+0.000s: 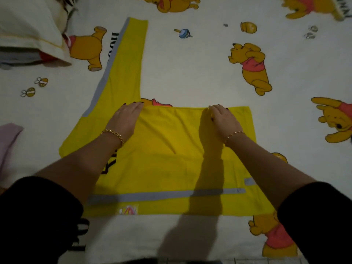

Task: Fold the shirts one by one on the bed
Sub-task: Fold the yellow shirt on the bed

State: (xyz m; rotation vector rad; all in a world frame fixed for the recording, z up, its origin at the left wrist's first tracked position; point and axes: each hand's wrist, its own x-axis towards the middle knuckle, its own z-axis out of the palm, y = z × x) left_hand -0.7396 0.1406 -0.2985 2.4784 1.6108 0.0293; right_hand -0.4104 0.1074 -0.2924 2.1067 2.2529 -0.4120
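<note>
Shirts in clear view number one: a bright yellow shirt (167, 168) of thin, smooth cloth, spread flat on the bed sheet (190, 73) just in front of the person. It has grey stripes, one running across near its near hem and one along the single long sleeve (129, 54) that stretches away to the far left. Part of it is folded over, leaving a straight far edge, and black letters show beside the left arm. Two hands rest on that far edge. The left hand (126, 116) lies flat with its fingers straight and close together; the right hand (222, 121) presses down with its fingers lightly bent, gripping nothing. Two gold-coloured chain bracelets (114, 133) show, one per wrist. The white sheet is printed with yellow cartoon bears. One pale pillow (28, 25) sits far left, and one pink cloth (9, 141) lies at the left edge.
</note>
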